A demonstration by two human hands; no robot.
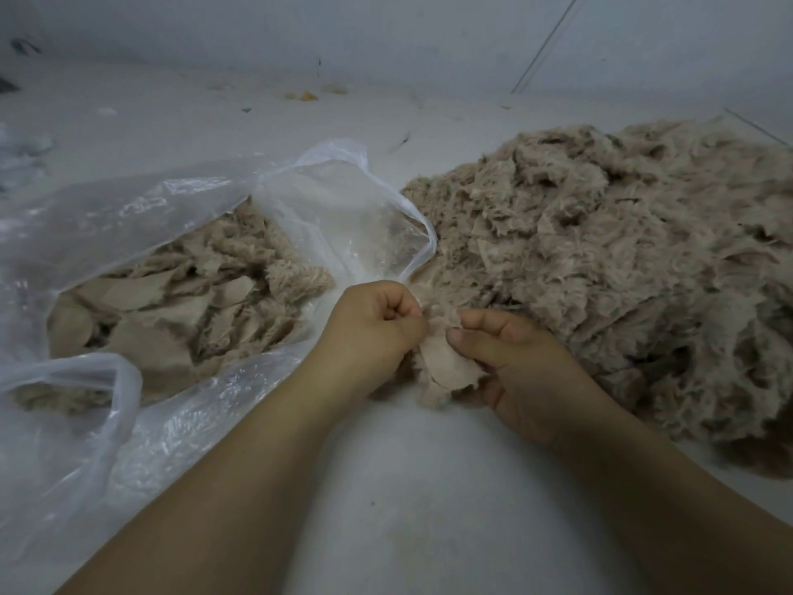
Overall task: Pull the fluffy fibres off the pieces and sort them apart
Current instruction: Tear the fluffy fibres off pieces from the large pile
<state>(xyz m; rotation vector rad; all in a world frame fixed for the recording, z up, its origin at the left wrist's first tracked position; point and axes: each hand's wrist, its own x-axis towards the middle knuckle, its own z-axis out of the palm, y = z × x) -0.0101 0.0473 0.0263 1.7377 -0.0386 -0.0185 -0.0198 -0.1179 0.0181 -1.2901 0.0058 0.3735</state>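
Note:
Both hands meet at the middle of the frame over one small beige piece of furry fabric (446,362). My left hand (369,332) is curled into a fist and pinches the fluffy fibres at the piece's upper edge. My right hand (515,362) holds the piece's smooth backing between thumb and fingers. A big heap of fluffy beige fibre and scraps (622,259) lies to the right, touching my right hand. On the left, a clear plastic bag (128,216) lies open with several beige fabric pieces (184,311) inside.
Everything lies on a pale grey floor (407,487). A wall runs along the back. Small bits of debris, one of them orange (307,95), are scattered near the wall. Crumpled pale plastic (21,152) sits at the far left edge.

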